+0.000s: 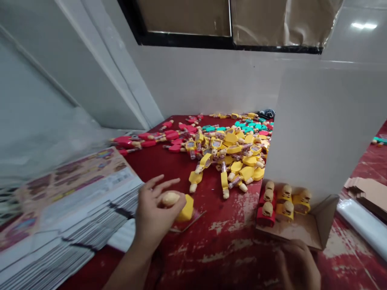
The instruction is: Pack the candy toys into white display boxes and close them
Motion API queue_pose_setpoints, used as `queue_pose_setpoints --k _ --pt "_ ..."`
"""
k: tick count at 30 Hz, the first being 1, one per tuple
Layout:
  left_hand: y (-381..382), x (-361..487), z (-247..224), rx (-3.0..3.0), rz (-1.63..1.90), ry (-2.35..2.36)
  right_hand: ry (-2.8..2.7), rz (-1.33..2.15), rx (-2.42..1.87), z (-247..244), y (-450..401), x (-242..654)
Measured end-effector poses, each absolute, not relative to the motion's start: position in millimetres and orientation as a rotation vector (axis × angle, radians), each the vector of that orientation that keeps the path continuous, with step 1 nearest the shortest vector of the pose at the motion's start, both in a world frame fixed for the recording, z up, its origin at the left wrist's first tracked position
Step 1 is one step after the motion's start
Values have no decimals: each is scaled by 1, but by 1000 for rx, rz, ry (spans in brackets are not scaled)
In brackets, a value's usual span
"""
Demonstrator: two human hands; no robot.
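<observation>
**L hand** (151,213): gripped 1 yellow toy figure (186,208) w/ cream head, thumb & fingers wrapped around it, other fingers part spread. Wrist low, forearm rising from bottom edge of view.

**R hand** (298,266): blurred at bottom edge, fingers curled, just in front of cardboard display box (302,133). Nothing visible in it. Clenched vs released: can't tell.

**Held fig:** above worn red table (229,245), btwn loose pile & printed card stack (69,209), well apart from box.

**Box:** tall white back panel, low front. 6 figs stood upright on base: 3 red figures (266,215), 3 yellow figures (286,211), packed close.

**Loose pile:** yellow figures (229,153) heaped mid-table, red figures (130,141) toward left, teal figures (248,127) at back.

**Nearby:** clear plastic roll (363,225) & flat cardboard blanks (365,193) right of box, on red surface. Window covered w/ brown paper (184,16) above.
</observation>
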State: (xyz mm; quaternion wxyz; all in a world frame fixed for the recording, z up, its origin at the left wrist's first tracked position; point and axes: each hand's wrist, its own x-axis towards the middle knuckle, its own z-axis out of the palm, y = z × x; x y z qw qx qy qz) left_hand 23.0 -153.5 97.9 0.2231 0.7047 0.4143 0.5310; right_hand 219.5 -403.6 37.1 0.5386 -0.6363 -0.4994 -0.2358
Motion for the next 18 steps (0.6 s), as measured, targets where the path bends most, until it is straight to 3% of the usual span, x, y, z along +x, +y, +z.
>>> queue_pose_setpoints --k 3,8,13,18 --pt "-212 49 131 1958 1610 715 -1422 -517 -1461 69 -366 190" --pt "-267 83 144 2087 1244 -69 -1411 -369 -1417 79 -341 179" --pt "-245 104 136 2162 1135 -100 -607 -40 -1493 84 -415 234" --pt "-235 159 113 2617 1250 -174 -271 -409 -1391 94 -440 287"
